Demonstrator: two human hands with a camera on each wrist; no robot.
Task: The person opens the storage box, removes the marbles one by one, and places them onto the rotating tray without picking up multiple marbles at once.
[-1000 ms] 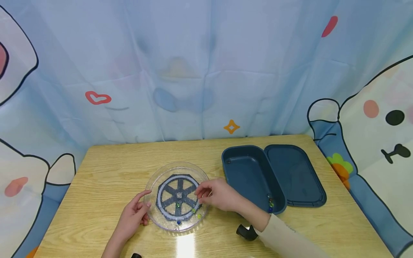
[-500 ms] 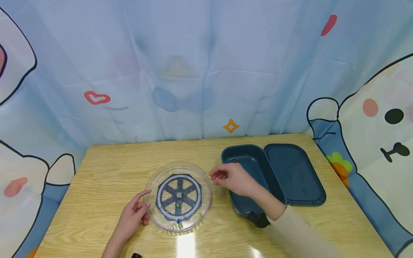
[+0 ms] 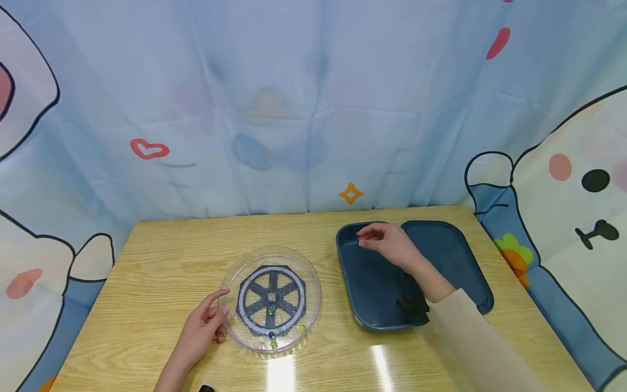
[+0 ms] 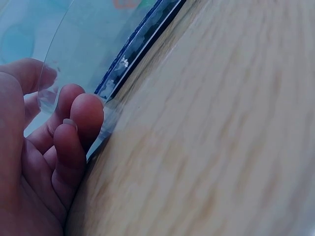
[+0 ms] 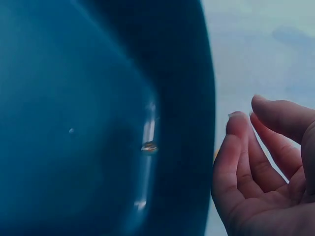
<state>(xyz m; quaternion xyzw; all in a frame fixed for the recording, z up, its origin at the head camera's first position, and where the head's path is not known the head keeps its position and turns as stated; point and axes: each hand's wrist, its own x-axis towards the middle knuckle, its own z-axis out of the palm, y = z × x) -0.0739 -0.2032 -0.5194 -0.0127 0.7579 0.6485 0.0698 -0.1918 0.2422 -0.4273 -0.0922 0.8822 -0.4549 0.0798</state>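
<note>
From my end, the big change is on the right: the right hand (image 3: 391,245) has left the clear dish (image 3: 311,277) and now hangs over the far end of the blue box (image 3: 364,288). Its thumb and fingertips curve close together with a narrow gap, and the right wrist view shows me nothing held between them. A small shiny bead (image 5: 149,146) sits inside the box, at the foot of its wall.

The left hand (image 3: 202,322) hasn't shifted; it loosely pinches the dish's rim on the side away from the box. The dish stands left of the box. In it I count four marbles: a green marble (image 3: 270,312), a blue marble (image 3: 271,336) with a yellow-green marble (image 3: 274,344) just beside it, and another yellow-green one nearest the box. The first yellow-green one has come over next to the blue since a second ago.

For the work in hand, I judge that picking has passed to the box while the dish is kept steady. The lid (image 3: 450,261) lies just right of the box.
</note>
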